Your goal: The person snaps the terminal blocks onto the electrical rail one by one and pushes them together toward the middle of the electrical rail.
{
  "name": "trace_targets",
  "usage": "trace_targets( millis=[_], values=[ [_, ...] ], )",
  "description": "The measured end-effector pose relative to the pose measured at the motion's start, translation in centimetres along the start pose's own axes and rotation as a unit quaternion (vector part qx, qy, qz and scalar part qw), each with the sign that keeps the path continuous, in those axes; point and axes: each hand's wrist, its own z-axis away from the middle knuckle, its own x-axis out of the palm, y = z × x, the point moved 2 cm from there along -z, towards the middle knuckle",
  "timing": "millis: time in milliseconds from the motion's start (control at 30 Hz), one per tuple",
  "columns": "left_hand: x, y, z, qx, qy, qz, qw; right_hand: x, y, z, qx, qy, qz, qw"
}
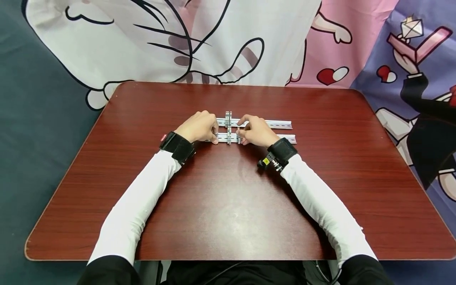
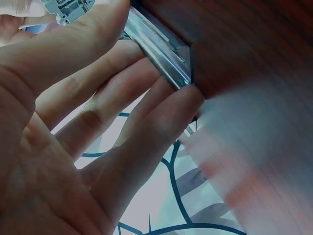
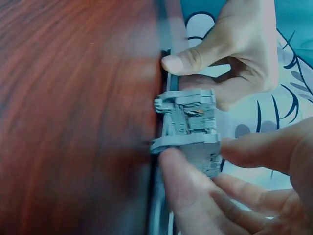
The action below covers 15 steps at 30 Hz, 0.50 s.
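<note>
Two slotted metal DIN rails lie parallel across the table, a far rail (image 1: 279,124) and a near rail (image 1: 289,139). Grey terminal blocks (image 1: 229,133) sit on the near rail, and more blocks (image 1: 228,118) on the far one. My left hand (image 1: 200,127) grips the near rail toward its left end, thumb on the table-side edge in the right wrist view. With thumb and fingers, my right hand (image 1: 259,132) pinches a grey terminal block (image 3: 203,155) at the near rail, spaced from another block (image 3: 188,110). The left wrist view shows the metal rail (image 2: 164,51) against the left fingers.
The brown wooden table (image 1: 235,206) extends widely around the rails. A printed cartoon cloth (image 1: 221,39) hangs along its far edge. Dark wrist straps (image 1: 178,146) with cameras are worn on both arms.
</note>
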Motion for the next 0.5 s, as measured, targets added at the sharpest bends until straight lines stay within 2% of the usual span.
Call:
trace_targets(
  millis=[167,300,400,500],
  values=[
    [-0.02,0.01,-0.05,-0.003,-0.005,-0.002,1.0,0.7,0.13,-0.23,-0.012,-0.013,-0.065,0.9977],
    [0.03,-0.02,-0.05,-0.002,-0.003,-0.001,1.0,0.95,0.23,-0.3,-0.006,-0.019,-0.126,0.9918],
    [0.06,-0.07,-0.06,-0.002,-0.003,-0.003,1.0,0.79,0.58,-0.33,-0.003,-0.018,-0.145,0.9893],
    [0.13,-0.13,-0.07,-0.004,-0.009,-0.005,0.9999,0.14,1.03,-0.26,-0.015,-0.009,-0.116,0.9931]
  ],
)
